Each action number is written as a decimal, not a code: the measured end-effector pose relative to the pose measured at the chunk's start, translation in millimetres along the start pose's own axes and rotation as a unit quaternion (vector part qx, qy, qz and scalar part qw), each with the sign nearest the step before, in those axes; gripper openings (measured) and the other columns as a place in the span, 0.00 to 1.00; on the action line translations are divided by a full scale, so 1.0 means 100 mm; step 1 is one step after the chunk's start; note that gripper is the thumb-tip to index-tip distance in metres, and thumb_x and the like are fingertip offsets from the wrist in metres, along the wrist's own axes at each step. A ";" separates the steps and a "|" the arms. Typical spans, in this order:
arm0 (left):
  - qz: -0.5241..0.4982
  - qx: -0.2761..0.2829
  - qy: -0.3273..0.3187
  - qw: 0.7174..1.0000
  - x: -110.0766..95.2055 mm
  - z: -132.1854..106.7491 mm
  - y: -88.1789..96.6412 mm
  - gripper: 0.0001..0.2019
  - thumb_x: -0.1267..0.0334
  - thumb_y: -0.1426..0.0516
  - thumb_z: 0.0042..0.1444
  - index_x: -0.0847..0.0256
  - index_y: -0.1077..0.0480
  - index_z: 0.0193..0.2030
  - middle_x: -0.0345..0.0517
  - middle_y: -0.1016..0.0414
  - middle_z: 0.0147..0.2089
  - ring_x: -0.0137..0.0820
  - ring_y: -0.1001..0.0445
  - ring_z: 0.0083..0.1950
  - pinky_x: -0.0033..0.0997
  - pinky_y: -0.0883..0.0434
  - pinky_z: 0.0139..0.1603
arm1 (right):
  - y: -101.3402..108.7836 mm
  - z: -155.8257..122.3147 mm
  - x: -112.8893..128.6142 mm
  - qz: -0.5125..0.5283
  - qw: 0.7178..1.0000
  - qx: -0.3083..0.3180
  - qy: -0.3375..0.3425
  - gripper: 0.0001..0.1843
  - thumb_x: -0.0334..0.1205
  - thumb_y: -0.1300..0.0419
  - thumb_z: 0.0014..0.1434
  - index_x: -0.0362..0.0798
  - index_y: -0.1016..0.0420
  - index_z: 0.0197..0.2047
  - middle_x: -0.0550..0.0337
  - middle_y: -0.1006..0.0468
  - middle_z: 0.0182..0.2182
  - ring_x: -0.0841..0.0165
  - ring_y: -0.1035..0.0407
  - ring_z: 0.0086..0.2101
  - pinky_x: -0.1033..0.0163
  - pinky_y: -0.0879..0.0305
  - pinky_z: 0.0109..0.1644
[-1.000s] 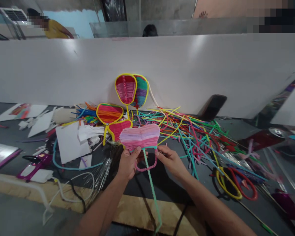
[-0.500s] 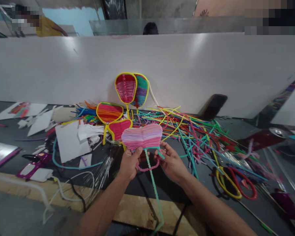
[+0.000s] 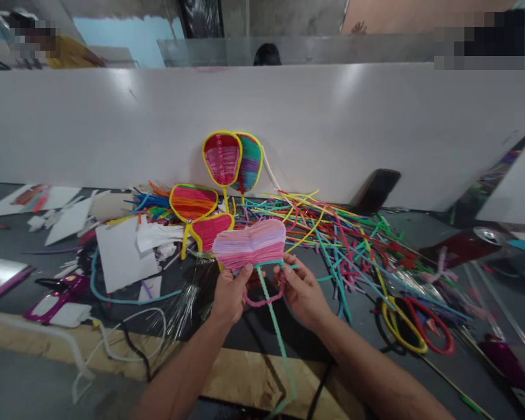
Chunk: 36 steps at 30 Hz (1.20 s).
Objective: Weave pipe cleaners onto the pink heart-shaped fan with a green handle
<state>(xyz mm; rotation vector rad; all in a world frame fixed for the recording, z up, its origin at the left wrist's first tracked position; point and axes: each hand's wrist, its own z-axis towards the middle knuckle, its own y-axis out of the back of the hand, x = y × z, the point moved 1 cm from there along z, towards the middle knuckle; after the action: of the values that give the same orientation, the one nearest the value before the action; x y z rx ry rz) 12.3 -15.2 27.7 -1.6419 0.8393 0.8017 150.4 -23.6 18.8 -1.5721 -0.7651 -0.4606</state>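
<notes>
A pink and lilac fan-shaped piece [image 3: 249, 242] made of pipe cleaners is held up in front of me. My left hand [image 3: 231, 291] grips its lower left edge, thumb on the front. Along its bottom edge runs a teal pipe cleaner [image 3: 269, 263], whose right end my right hand [image 3: 305, 291] pinches between thumb and fingers. A twisted pale green stem [image 3: 276, 329] hangs from the bottom middle and bends near the table edge. Below the piece a twisted pink pipe-cleaner loop [image 3: 262, 303] spans between both hands. Some fingertips are hidden behind the work.
Yellow-rimmed fans [image 3: 222, 157] lean against the white partition [image 3: 114, 122]. Loose pipe cleaners [image 3: 332, 233] pile up behind my right hand. Scissors [image 3: 405, 326] lie at right, near a can [image 3: 468, 248] and a phone [image 3: 378, 189]. Glue gun [image 3: 59, 297] and white card [image 3: 125, 256] lie left.
The teal pipe cleaner's right end pointed downward before and now lies sideways at my right fingertips. My left hand keeps its grip. The view has shifted slightly.
</notes>
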 end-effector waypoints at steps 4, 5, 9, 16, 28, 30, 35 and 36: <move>0.010 0.003 -0.005 1.000 -0.02 -0.01 -0.02 0.16 0.58 0.33 0.40 0.63 0.30 0.33 0.42 0.22 0.28 0.34 0.22 0.29 0.33 0.24 0.31 | 0.03 0.02 -0.02 0.017 0.999 -0.022 -0.035 0.14 0.44 0.31 0.47 0.50 0.26 0.37 0.64 0.22 0.28 0.74 0.30 0.28 0.67 0.34 0.36; 0.013 0.001 -0.001 1.000 -0.02 -0.01 -0.03 0.16 0.57 0.33 0.39 0.63 0.30 0.32 0.42 0.22 0.27 0.34 0.23 0.28 0.31 0.25 0.29 | 0.04 0.02 -0.02 0.021 0.998 -0.029 -0.044 0.13 0.44 0.31 0.47 0.50 0.26 0.35 0.64 0.22 0.27 0.74 0.31 0.27 0.68 0.34 0.35; 0.009 -0.001 0.027 1.000 0.01 -0.01 0.01 0.17 0.57 0.33 0.39 0.62 0.32 0.32 0.41 0.23 0.26 0.34 0.23 0.27 0.28 0.27 0.24 | 0.05 0.02 -0.02 0.048 0.995 -0.032 -0.080 0.11 0.43 0.31 0.46 0.49 0.27 0.30 0.64 0.23 0.25 0.74 0.31 0.25 0.67 0.33 0.34; 0.007 0.023 0.029 0.999 0.06 0.00 0.07 0.17 0.59 0.34 0.41 0.62 0.32 0.35 0.40 0.23 0.26 0.32 0.23 0.26 0.30 0.26 0.27 | 0.02 0.00 -0.02 0.070 0.992 0.020 -0.107 0.11 0.42 0.31 0.45 0.48 0.29 0.28 0.67 0.27 0.21 0.75 0.35 0.22 0.68 0.36 0.30; 0.006 -0.026 -0.039 0.999 -0.04 0.08 0.08 0.17 0.58 0.34 0.42 0.61 0.32 0.37 0.38 0.24 0.29 0.32 0.22 0.30 0.32 0.25 0.33 | 0.17 0.07 0.13 -0.372 0.899 -0.060 0.225 0.09 0.43 0.38 0.53 0.55 0.23 0.40 0.57 0.26 0.40 0.63 0.35 0.44 0.55 0.41 0.52; 0.010 -0.023 -0.035 0.999 -0.03 0.06 0.07 0.18 0.58 0.34 0.43 0.61 0.32 0.38 0.39 0.23 0.29 0.32 0.22 0.30 0.32 0.25 0.33 | 0.15 0.05 0.14 -0.428 0.871 -0.038 0.240 0.11 0.42 0.39 0.54 0.57 0.23 0.43 0.56 0.26 0.45 0.61 0.36 0.49 0.52 0.46 0.57; 0.023 -0.026 -0.035 0.999 -0.03 0.02 0.04 0.17 0.57 0.34 0.42 0.61 0.31 0.37 0.39 0.23 0.28 0.31 0.23 0.28 0.33 0.25 0.32 | 0.14 0.03 0.09 -0.406 0.892 -0.009 0.198 0.14 0.40 0.36 0.50 0.59 0.22 0.43 0.58 0.22 0.43 0.60 0.34 0.47 0.50 0.46 0.58; 0.029 -0.023 -0.036 0.999 -0.03 0.02 0.04 0.17 0.57 0.34 0.42 0.62 0.30 0.36 0.40 0.23 0.28 0.31 0.23 0.28 0.33 0.25 0.32 | 0.14 0.04 0.08 -0.385 0.906 -0.009 0.177 0.15 0.41 0.35 0.49 0.58 0.22 0.43 0.59 0.22 0.42 0.60 0.33 0.45 0.51 0.43 0.56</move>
<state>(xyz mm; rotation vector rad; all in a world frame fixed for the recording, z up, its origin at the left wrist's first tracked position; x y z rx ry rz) 7.2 -13.9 27.9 -1.6253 0.8259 0.9214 164.8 -18.7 13.7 -1.0984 -1.0791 -1.2938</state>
